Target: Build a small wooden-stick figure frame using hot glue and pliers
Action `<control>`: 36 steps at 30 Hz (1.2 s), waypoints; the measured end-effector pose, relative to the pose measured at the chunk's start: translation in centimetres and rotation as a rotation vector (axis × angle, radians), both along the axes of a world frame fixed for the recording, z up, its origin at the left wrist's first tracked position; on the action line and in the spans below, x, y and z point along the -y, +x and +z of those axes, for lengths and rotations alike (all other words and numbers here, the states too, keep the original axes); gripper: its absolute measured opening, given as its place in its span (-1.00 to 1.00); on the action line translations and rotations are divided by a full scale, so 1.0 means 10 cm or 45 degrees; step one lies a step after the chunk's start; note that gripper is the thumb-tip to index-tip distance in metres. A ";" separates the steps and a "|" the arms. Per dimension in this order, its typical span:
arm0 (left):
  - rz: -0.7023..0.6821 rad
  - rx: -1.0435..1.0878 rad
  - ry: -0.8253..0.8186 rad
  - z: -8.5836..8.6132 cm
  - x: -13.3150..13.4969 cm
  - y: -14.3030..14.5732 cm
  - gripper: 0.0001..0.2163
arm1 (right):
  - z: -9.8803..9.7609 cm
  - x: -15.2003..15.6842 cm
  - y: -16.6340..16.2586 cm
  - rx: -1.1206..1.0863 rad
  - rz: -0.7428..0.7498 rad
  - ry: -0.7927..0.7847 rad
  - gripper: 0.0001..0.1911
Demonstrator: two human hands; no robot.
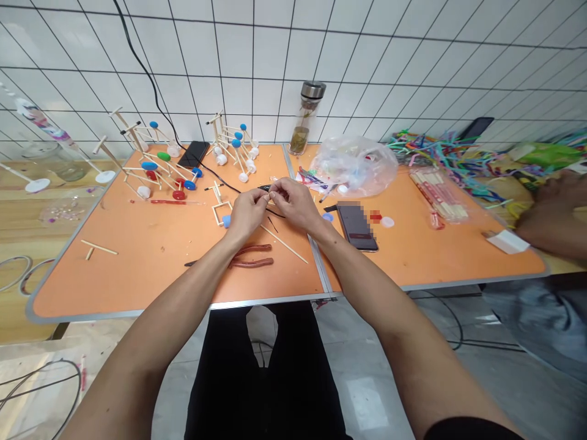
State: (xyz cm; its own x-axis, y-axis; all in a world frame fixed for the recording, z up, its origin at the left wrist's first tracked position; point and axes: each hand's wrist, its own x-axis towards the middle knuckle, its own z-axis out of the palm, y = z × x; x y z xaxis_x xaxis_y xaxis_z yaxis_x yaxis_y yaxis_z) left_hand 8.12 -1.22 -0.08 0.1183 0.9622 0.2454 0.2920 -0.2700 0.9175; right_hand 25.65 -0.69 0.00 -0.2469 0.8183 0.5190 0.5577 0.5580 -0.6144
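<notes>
My left hand [247, 212] and my right hand [293, 198] meet over the orange table [156, 275], fingertips pinched together. Whatever small thing they hold is hidden by the fingers. A dark object shows just behind the fingertips, its kind unclear. Below the hands lies a thin wooden stick [287, 245], its upper end near my left hand. Pliers with red-brown handles [252, 263] rest under my left forearm. Left of my left hand is a small frame of sticks [221, 205] with a blue cap [226, 221] beside it.
Stick models with bottle-cap wheels [158, 168] stand at the back left, near a phone [194, 154]. A glass bottle [303, 119], plastic bag [355, 165], second phone [356, 226] and packed sticks [439, 194] lie farther right. Another person's hand [562, 195] is at the right edge.
</notes>
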 end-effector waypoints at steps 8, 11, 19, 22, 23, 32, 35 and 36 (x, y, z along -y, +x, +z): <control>0.004 -0.061 -0.020 0.04 0.06 0.03 -0.76 | -0.06 -0.02 0.01 0.008 0.010 0.087 -0.90; 0.016 -0.057 -0.028 0.05 0.08 0.04 -0.78 | 0.00 0.01 0.01 0.057 -0.038 0.108 -0.90; 0.124 -0.024 0.047 0.07 0.05 0.04 -0.81 | 0.53 -0.01 0.51 0.358 -0.483 -0.028 -0.78; 0.106 -0.007 0.051 0.07 0.05 0.04 -0.82 | 0.66 -0.13 1.17 0.442 -0.817 -0.099 -0.72; 0.096 -0.005 0.056 0.06 0.05 0.05 -0.82 | 0.68 -0.17 1.41 0.452 -0.910 -0.110 -0.68; 0.061 0.011 0.056 0.03 0.07 0.06 -0.84 | 0.37 -0.57 2.37 0.910 -0.861 -0.392 -0.35; 0.052 0.002 0.056 0.01 0.07 0.05 -0.85 | 0.24 -0.69 2.37 1.032 -0.769 -0.309 -0.30; 0.053 0.003 0.060 0.00 0.07 0.05 -0.86 | 0.20 -0.72 2.39 1.072 -0.753 -0.298 -0.33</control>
